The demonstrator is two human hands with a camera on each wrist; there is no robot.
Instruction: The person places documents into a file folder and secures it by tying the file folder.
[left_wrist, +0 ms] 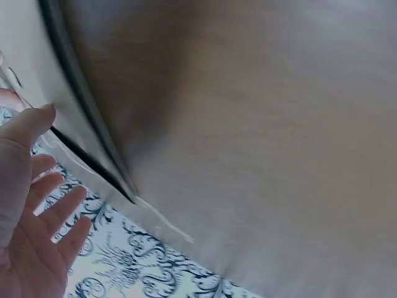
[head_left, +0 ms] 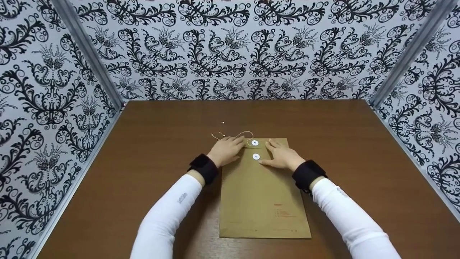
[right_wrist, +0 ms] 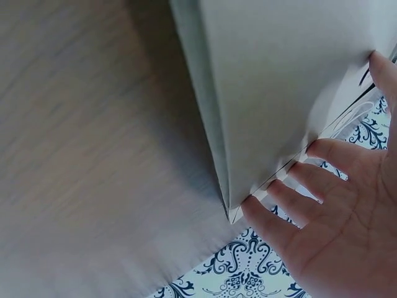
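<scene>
A brown paper envelope lies on the table, its flap end pointing away from me. Two white button discs sit near that end, the upper disc on the flap and the lower disc just below it. From the upper disc a thin string loops out to the left, past my left hand. That hand rests at the envelope's upper left corner, thumb against the paper and fingers spread. On the upper right part lies my right hand, its extended fingertips along the flap edge.
The brown wooden table runs back to a patterned wall, with matching side walls left and right. A tiny pale speck lies beyond the left hand. Red print marks the envelope's lower right.
</scene>
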